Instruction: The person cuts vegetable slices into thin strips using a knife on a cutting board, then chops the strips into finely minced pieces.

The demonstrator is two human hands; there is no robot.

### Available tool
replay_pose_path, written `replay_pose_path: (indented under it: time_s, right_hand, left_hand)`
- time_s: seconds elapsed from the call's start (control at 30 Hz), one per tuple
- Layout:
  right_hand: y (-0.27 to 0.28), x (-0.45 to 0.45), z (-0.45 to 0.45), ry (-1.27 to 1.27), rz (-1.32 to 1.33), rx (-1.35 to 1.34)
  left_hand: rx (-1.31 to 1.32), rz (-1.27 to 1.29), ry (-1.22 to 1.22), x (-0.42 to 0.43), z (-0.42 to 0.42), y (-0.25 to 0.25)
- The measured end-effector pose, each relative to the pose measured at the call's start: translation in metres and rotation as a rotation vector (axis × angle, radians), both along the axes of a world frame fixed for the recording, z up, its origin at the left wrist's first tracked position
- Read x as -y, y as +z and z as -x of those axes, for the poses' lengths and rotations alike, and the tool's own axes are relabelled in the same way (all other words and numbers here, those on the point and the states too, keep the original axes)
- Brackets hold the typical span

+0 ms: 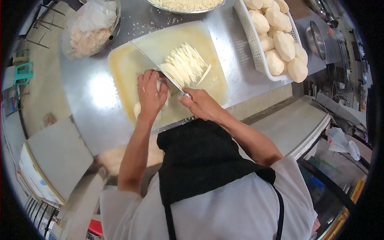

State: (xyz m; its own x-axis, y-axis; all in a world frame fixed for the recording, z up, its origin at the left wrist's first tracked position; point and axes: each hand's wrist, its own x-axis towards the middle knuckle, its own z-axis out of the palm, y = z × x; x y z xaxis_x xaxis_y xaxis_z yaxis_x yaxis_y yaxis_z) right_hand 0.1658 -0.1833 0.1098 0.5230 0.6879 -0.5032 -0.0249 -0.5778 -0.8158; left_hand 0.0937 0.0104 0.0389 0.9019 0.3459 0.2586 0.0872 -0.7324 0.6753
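Left, the left hand [150, 97] presses a pale piece [159, 85] to the board [124, 70]; the knife [171, 80] stands between it and the cut strips [188, 64], handle clasped in the right hand [204, 106]. Slicing seems in hand; the next stroke calls for tucked fingertips. Fingers hide most of the piece; the blade's contact is unclear.

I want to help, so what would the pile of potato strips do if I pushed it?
The potato strips would probably slide apart, since they're heaped loosely and one strip lies off to the side. Each is likely light and might snap if bent, being so thin.
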Motion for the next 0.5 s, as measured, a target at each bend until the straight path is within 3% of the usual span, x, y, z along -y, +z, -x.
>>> replay_pose_path:
  time_s: [0.13,0.43,0.5]
  right_hand:
    - [0.033,0.002,0.005,-0.019,0.045,-0.032]
    - [-0.03,0.003,0.008,-0.024,-0.101,0.195]
    - [-0.025,0.003,0.007,-0.051,-0.056,0.08]
  left_hand:
    - [-0.013,0.014,0.035,0.002,-0.001,0.001]
    - [0.095,0.093,0.035,0.003,0.008,0.001]
    - [-0.013,-0.12,0.039,0.007,0.019,0.01]
